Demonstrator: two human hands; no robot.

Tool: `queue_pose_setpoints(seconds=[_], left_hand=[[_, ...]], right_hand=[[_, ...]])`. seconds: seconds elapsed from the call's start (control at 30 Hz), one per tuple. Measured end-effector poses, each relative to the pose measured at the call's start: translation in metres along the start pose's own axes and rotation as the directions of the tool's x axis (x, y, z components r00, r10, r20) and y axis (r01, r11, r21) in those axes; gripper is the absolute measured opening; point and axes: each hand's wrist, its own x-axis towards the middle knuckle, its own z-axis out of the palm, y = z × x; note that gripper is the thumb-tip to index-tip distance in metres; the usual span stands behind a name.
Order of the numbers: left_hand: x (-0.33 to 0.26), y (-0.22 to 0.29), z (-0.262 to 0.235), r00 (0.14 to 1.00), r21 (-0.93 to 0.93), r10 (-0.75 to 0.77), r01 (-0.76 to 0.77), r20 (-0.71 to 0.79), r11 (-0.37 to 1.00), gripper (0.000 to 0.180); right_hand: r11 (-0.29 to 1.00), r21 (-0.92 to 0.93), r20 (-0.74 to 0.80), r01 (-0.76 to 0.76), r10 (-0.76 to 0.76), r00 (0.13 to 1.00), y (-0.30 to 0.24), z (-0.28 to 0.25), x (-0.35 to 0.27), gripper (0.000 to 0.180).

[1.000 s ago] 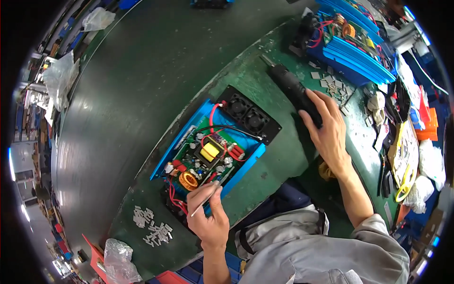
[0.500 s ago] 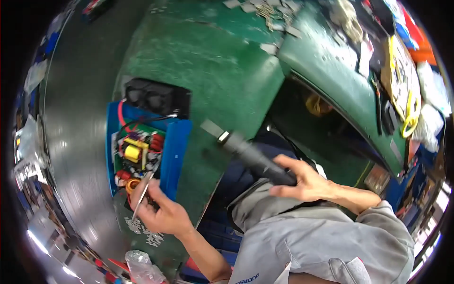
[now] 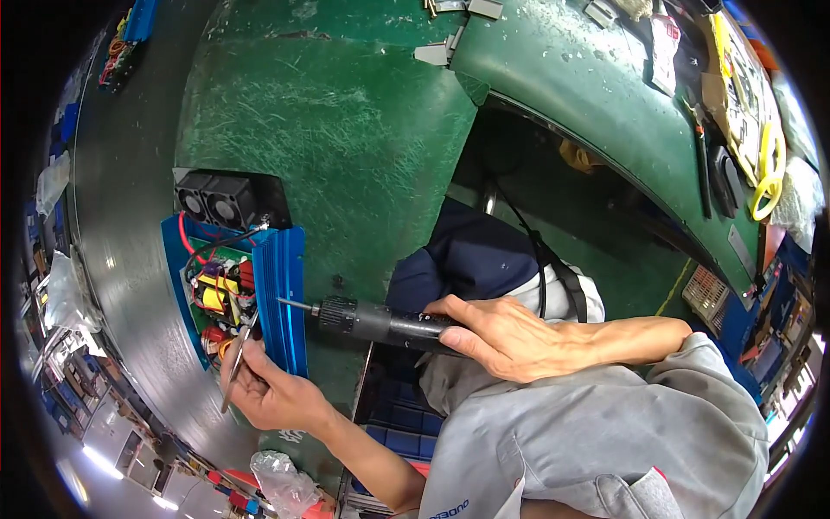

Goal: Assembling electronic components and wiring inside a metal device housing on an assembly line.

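A blue finned metal housing [image 3: 292, 324] lies on the green table, open at the top. Inside it sits a circuit board with a yellow transformer [image 3: 213, 299], red parts and wires. A black twin-fan unit [image 3: 216, 203] rests against its far end. My left hand [image 3: 281, 398], at the near end, pinches slim metal tweezers [image 3: 228, 385] whose tip reaches toward the board. My right hand [image 3: 510, 339] is wrapped round a black electric screwdriver [image 3: 372, 322]. Its bit [image 3: 296, 304] points left over the housing's right side wall; whether it touches I cannot tell.
A dark grey belt [image 3: 130, 259] runs along the left, with another blue unit [image 3: 138, 24] at its far end. Small metal plates [image 3: 437, 54] lie at the back. Pliers [image 3: 702, 164] and a yellow coil [image 3: 768, 173] are far right. A plastic bag [image 3: 281, 484] lies near.
The screwdriver has swung down and left, its bit now over the housing's side wall. My left hand still holds the tweezers by the board. The whole view has shifted somewhat.
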Motion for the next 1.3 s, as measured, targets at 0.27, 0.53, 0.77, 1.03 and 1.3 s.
queue_pose_setpoints(seconds=[0.27,0.53,0.77,1.03,1.3], left_hand=[[0.005,0.001,0.002,1.0,0.004,-0.008,0.008,-0.014,1.0,0.016],[-0.007,-0.009,-0.004,0.997,-0.052,-0.046,0.049,0.066,0.997,0.013],[0.006,0.005,-0.009,0.996,-0.225,0.048,-0.029,0.08,0.974,0.014],[0.015,-0.001,-0.012,0.99,-0.304,0.035,0.009,0.14,0.953,0.013],[0.013,-0.003,-0.011,0.98,-0.293,0.09,-0.035,0.176,0.956,0.016]], right_hand=[[0.99,0.123,0.057,-0.074,0.067,0.996,-0.009,-0.01,0.012,0.049],[0.695,0.552,0.438,-0.461,0.228,0.869,0.008,-0.013,0.017,0.076],[0.35,0.698,0.601,-0.625,0.189,0.777,0.019,-0.014,0.011,0.091],[0.525,0.63,0.49,-0.572,0.303,0.817,0.006,-0.018,0.012,0.088],[0.44,0.744,0.482,-0.503,0.167,0.86,0.007,-0.014,0.008,0.085]])
